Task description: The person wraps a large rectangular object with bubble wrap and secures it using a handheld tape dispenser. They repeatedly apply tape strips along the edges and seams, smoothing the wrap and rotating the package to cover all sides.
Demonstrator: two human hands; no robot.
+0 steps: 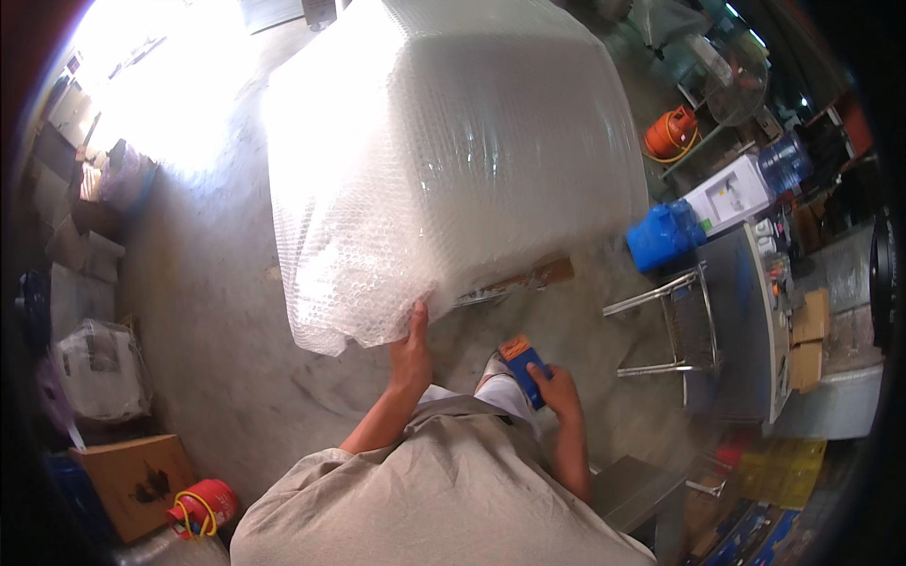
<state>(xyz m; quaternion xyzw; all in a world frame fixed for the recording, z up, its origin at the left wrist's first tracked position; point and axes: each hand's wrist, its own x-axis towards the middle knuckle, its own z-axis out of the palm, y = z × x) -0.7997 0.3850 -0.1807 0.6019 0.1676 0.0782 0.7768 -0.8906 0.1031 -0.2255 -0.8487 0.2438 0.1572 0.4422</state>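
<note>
A large, boxy item in bubble wrap point(349, 255) and shiny clear film point(528, 132) fills the area in front of me. At its near lower corner, my left hand point(411, 351) grips the loose edge of the bubble wrap, thumb on top. What lies inside the wrapping is blurred by the layers. My right hand point(559, 389) is closed around a flat, blue block-shaped thing with an orange end point(521, 363), held low beside my leg and apart from the wrap. Its exact kind cannot be made out.
To the right stand a metal-framed stool point(694, 325), a grey desk point(731, 330), a blue bucket point(665, 236), a water dispenser point(731, 195) and an orange gas cylinder point(671, 134). At lower left are a cardboard box point(132, 476) and a red gas cylinder point(209, 505).
</note>
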